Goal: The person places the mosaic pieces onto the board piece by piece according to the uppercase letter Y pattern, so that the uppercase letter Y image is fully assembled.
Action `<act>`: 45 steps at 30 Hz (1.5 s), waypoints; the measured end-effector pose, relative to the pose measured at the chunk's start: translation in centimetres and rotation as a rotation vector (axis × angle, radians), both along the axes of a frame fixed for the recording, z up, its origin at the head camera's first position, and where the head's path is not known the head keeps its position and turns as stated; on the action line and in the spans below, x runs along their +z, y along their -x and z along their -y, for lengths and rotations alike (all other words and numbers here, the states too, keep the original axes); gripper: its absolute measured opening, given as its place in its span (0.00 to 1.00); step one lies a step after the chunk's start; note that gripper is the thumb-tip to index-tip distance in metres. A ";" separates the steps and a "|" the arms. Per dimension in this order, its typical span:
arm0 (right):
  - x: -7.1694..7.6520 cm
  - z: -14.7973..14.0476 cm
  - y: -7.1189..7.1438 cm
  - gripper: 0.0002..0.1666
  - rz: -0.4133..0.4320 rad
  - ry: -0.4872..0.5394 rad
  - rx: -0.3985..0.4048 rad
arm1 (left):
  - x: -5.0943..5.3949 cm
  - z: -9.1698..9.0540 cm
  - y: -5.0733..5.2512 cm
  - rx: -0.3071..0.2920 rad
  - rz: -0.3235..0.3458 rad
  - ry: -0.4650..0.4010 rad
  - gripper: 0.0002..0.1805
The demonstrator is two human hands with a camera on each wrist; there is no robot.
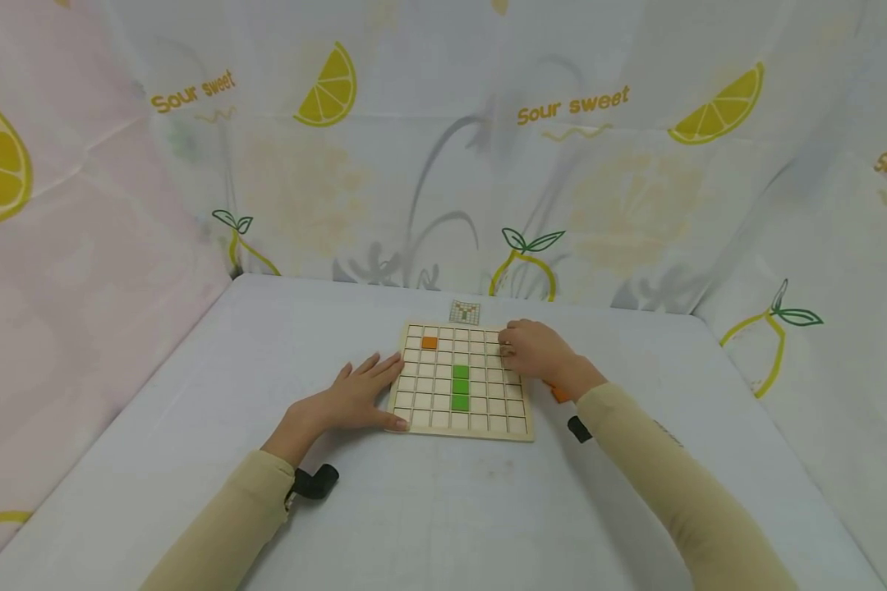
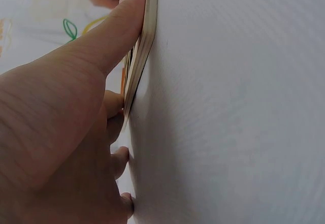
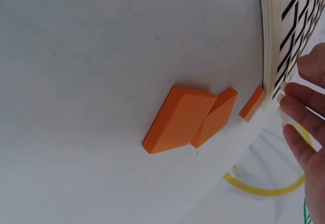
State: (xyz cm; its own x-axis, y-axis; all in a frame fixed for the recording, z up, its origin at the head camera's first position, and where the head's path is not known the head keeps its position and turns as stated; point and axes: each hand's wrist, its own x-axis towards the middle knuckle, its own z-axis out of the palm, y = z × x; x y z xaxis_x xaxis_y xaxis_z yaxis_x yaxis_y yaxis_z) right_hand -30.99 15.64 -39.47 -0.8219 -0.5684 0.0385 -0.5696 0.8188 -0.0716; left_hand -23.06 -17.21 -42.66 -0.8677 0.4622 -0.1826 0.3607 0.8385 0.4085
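A square wooden grid board (image 1: 421, 417) lies on the table. One orange tile (image 1: 429, 343) sits in a cell near its far left corner, and three green tiles (image 1: 461, 386) form a column near the middle. My left hand (image 1: 356, 397) rests at the board's left edge with its fingers spread; its thumb (image 2: 117, 31) lies along the rim. Over the far right part of the board is my right hand (image 1: 535, 351), fingers bent, thumb and index apart in the right wrist view. Whether a tile is between them is hidden.
Loose orange tiles (image 3: 183, 117) lie right of the board, partly under the right forearm in the head view. A small pattern card (image 1: 465, 312) lies behind the board. A lemon-print cloth (image 1: 429, 164) encloses the white table (image 1: 414, 517).
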 end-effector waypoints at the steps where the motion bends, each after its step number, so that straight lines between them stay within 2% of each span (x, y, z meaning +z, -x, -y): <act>1: 0.0 -0.1 0.0 0.12 0.003 -0.003 -0.011 | 0.0 0.0 0.0 0.000 0.001 0.001 0.61; 5: -0.1 -0.6 0.1 0.14 0.009 -0.011 -0.045 | -0.1 0.1 0.0 0.002 0.007 -0.004 0.61; 13: -0.8 -1.9 0.5 0.12 -0.030 0.000 -0.034 | -0.1 0.1 -0.2 0.005 0.011 -0.010 0.61; 22: -1.0 -2.6 0.4 0.13 0.017 -0.023 -0.092 | -0.2 0.1 -0.2 0.004 0.007 -0.007 0.61; 29: -1.2 -2.9 0.6 0.18 0.035 -0.076 -0.131 | -0.1 0.2 -0.2 0.005 0.010 -0.013 0.61; 37: -0.9 -3.1 0.6 0.15 0.009 -0.070 -0.142 | -0.2 0.1 0.1 0.008 0.011 -0.011 0.61; 45: -1.0 -3.1 0.7 0.11 0.043 -0.042 -0.153 | -0.1 0.0 0.1 0.005 0.010 -0.003 0.61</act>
State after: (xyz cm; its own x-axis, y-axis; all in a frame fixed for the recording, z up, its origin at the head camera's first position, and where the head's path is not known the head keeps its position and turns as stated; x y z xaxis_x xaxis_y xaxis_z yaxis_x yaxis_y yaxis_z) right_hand -31.69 18.73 -40.43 -0.8995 -0.4364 -0.0200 -0.4348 0.8988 -0.0568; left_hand -23.21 -17.21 -42.76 -0.8680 0.4589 -0.1899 0.3528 0.8388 0.4147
